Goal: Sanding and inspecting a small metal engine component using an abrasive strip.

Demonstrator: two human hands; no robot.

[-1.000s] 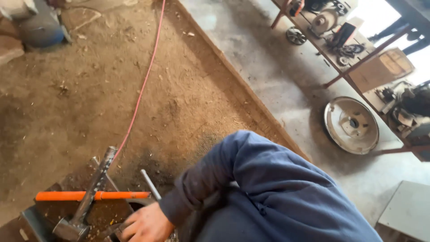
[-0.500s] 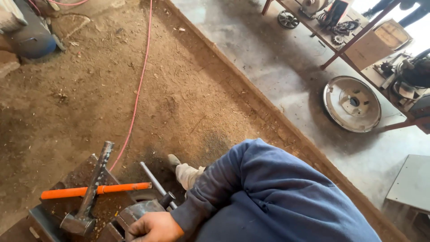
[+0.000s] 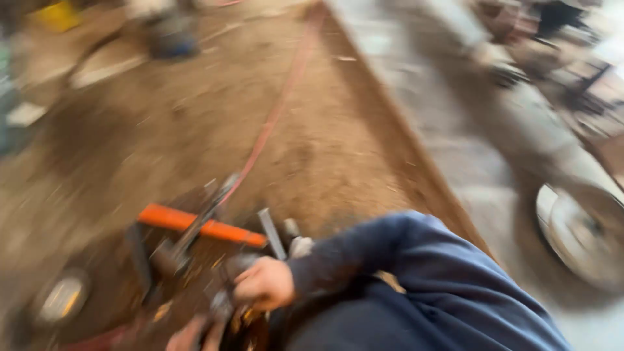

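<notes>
My right hand (image 3: 263, 284) is curled into a fist around a dark metal piece (image 3: 224, 302) low on the dirt floor (image 3: 195, 130) — too blurred to name. My left hand (image 3: 188, 335) shows only at the bottom edge beside it; whether it grips, I cannot tell. The piece looks heavy, stiff and gritty, so I'd judge a full grasp near its middle best. An orange-handled tool (image 3: 201, 225) lies just behind. No packages, labels or signs are legible — a yellow shape (image 3: 58, 14) sits far off.

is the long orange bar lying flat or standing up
Lying flat. The long orange bar stretches roughly level across the dark work surface, with a grey metal tool crossing over it, beyond the right hand. The picture is blurred.
</notes>
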